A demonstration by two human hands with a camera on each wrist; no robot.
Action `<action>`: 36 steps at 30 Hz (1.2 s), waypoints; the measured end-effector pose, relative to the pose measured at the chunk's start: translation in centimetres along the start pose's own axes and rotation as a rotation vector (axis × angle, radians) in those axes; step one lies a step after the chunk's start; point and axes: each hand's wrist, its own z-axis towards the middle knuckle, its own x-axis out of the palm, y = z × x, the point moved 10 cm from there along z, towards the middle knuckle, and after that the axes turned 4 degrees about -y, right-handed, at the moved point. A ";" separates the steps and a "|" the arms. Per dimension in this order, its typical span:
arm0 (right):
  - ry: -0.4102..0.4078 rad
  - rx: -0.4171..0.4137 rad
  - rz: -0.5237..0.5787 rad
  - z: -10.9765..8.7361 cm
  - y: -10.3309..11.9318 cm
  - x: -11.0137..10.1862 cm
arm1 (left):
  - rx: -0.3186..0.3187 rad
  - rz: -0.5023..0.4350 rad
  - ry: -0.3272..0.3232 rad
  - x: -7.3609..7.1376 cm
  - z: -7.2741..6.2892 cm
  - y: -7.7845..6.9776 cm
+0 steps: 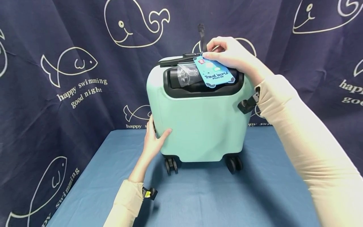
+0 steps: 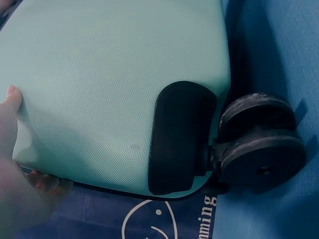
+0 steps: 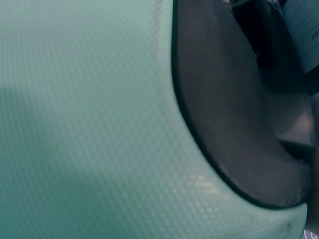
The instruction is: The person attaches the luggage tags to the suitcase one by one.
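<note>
A mint-green suitcase (image 1: 198, 126) stands upright on its black wheels. My left hand (image 1: 153, 142) holds its lower left edge, the thumb on the front face and the fingers round the side; the left wrist view shows this grip beside a black caster (image 2: 264, 142). At the top, my right hand (image 1: 231, 55) pinches a black strap (image 1: 202, 36) that sticks upward. Just under its thumb hangs a blue luggage tag (image 1: 215, 74) reading "Travel World". The right wrist view shows the shell and the black handle recess (image 3: 214, 99), with that hand mostly out of frame.
A clear plastic wrapper (image 1: 187, 75) covers part of the handle area, below a flat black strip (image 1: 173, 62) on the top. Blue cloth (image 1: 198, 195) covers the table. A navy curtain (image 1: 85, 31) with white whale and fish drawings hangs behind and to the left.
</note>
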 end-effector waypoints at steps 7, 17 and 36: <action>-0.034 -0.013 0.018 0.0 0.2 -0.5 | 0.020 -0.023 0.005 0.1 0.1 -0.3; -0.006 0.043 0.045 0.0 -0.5 -0.3 | 0.026 -0.168 0.073 0.0 -0.1 -0.9; -0.077 0.069 0.109 -0.2 -0.5 -1.0 | 0.157 -0.155 -0.207 -8.7 4.6 -11.5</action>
